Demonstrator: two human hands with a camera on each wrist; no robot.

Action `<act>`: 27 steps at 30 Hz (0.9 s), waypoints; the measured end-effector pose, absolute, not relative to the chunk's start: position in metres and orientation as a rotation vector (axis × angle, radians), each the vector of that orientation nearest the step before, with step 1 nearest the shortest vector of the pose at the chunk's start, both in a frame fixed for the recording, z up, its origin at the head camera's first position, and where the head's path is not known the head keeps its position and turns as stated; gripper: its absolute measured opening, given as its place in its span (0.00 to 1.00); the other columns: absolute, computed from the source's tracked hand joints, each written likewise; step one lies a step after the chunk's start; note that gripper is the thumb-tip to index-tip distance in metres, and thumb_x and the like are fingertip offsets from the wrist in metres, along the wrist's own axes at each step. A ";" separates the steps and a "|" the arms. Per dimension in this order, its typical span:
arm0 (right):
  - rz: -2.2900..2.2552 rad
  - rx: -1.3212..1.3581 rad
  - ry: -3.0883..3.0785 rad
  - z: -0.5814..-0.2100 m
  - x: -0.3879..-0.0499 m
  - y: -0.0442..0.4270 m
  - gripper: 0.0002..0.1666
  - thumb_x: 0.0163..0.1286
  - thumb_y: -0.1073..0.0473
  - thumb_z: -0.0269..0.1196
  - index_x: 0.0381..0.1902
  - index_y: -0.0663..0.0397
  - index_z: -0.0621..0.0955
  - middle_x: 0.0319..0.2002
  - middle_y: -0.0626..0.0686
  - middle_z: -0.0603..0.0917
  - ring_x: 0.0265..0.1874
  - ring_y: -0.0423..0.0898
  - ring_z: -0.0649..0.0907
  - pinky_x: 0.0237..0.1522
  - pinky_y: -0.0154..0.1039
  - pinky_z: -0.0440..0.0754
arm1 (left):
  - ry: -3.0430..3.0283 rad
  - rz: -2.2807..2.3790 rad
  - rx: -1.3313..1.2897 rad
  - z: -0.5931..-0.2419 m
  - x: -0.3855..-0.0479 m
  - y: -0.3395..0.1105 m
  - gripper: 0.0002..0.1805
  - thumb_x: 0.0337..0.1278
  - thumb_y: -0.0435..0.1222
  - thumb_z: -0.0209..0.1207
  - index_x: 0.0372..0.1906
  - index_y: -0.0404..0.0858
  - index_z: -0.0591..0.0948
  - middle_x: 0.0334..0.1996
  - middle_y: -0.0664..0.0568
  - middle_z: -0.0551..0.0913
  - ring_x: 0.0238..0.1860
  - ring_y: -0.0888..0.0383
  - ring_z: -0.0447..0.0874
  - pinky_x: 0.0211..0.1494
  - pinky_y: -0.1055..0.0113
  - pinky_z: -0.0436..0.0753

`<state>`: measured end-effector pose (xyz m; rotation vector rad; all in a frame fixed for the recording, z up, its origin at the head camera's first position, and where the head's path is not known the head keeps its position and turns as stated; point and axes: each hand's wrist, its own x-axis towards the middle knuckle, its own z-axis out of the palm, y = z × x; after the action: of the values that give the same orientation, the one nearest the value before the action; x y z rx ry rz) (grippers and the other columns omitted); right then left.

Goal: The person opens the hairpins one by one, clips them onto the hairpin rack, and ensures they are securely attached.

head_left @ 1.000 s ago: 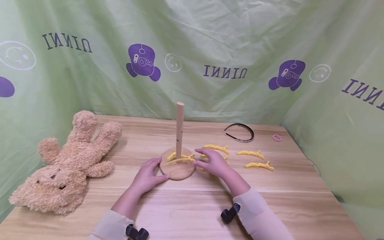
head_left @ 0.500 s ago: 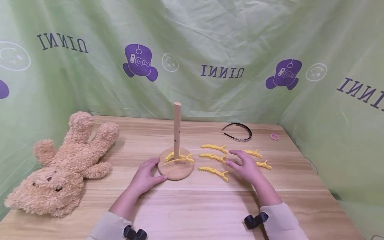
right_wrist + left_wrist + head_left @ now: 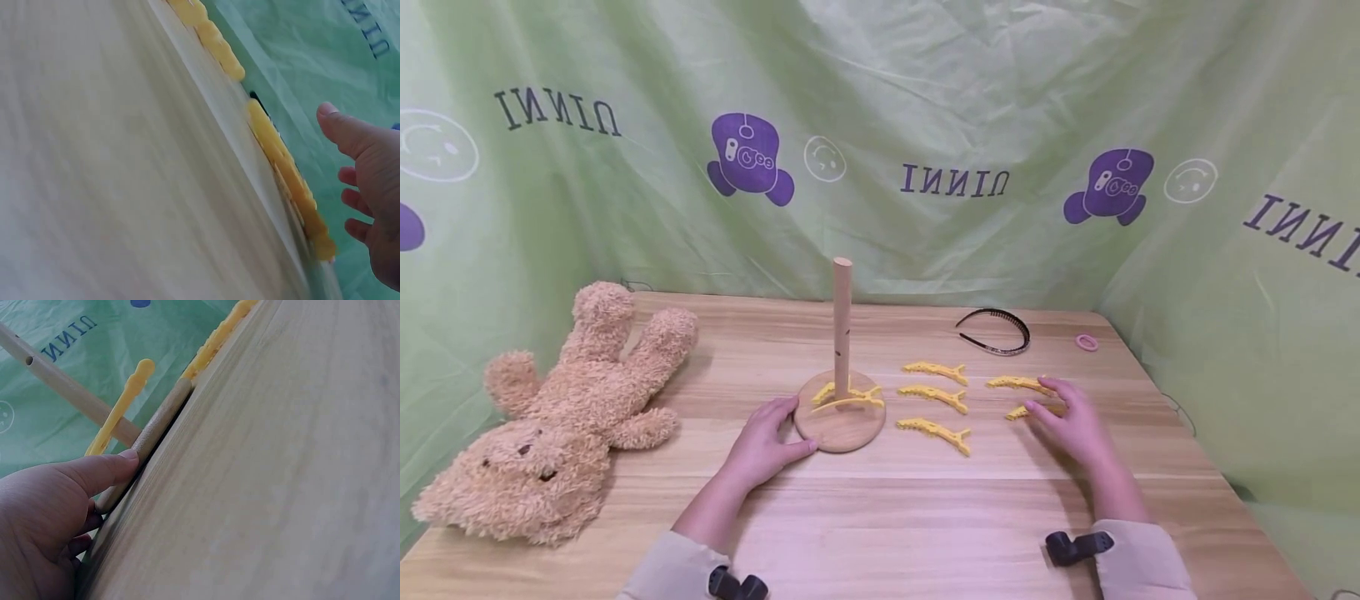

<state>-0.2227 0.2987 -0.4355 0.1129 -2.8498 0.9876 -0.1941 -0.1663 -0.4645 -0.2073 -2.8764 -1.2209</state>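
A wooden stand (image 3: 842, 333), a round base with an upright post, stands mid-table. My left hand (image 3: 767, 442) holds the edge of its base, thumb on the near rim and fingers on the left side; in the left wrist view the thumb (image 3: 106, 470) presses the rim. Yellow hair clips (image 3: 853, 402) lie on the base beside the post. My right hand (image 3: 1078, 425) hovers over two more yellow hair clips (image 3: 1013, 382) at the right, partly covering them. In the right wrist view its fingers (image 3: 356, 200) are apart from the nearest clip (image 3: 290, 178).
Three yellow hair clips (image 3: 932, 397) lie in a column right of the stand. Behind them are a black headband (image 3: 1026, 329) and a pink hair tie (image 3: 1086, 342). A plush bear (image 3: 572, 400) lies at the left. Green curtain (image 3: 880, 100) surrounds the wooden table (image 3: 880, 525).
My right hand has moved right, from beside the stand past the column of clips to the right-hand pair, uncovering the three clips. The left hand stays on the base.
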 end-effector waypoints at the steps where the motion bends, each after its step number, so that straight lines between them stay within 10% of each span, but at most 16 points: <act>1: 0.978 0.089 -2.863 -0.436 -0.222 0.303 0.40 0.68 0.46 0.63 0.69 0.63 0.67 0.70 0.73 0.61 0.68 0.75 0.61 0.67 0.74 0.56 | -2.878 -1.221 -0.207 -0.464 -0.194 -0.166 0.45 0.48 0.46 0.71 0.69 0.28 0.68 0.69 0.34 0.68 0.73 0.34 0.57 0.76 0.40 0.57; 27: 0.880 0.006 -3.026 -0.450 -0.214 0.336 0.45 0.70 0.43 0.61 0.70 0.71 0.62 0.66 0.76 0.66 0.65 0.75 0.65 0.67 0.68 0.63 | -2.876 -1.206 -0.218 -0.464 -0.193 -0.166 0.45 0.48 0.46 0.71 0.68 0.27 0.68 0.68 0.33 0.69 0.72 0.34 0.59 0.76 0.40 0.58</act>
<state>-0.2140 0.3357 -0.4495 0.0064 -3.0263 0.8803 -0.1933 -0.1661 -0.4638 -0.2184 -2.8763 -1.2057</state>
